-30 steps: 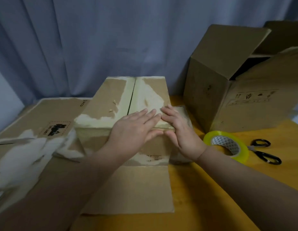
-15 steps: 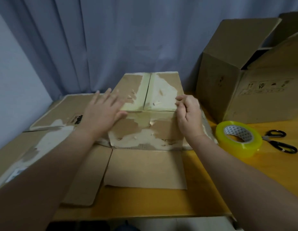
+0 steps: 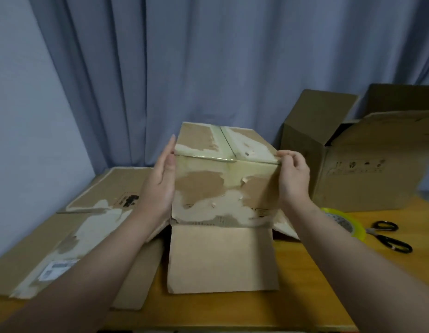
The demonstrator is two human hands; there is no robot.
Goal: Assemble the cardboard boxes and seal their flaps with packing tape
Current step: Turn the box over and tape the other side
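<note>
Here, the small cardboard box (image 3: 223,183) is standing mid-tabletop (image 3: 304,272), taped seam on top, with one flap (image 3: 220,258) lying open toward the person. The left hand (image 3: 160,186) is pressing flat, fingers straight, against the box's left side, while the right hand (image 3: 292,179) is pinching its upper right edge. A flattened carton (image 3: 64,236) is crowding the left. A large open box (image 3: 352,183), a tape roll (image 3: 350,224) partly hidden behind the right forearm, and scissors (image 3: 388,239) are sitting to the right.
</note>
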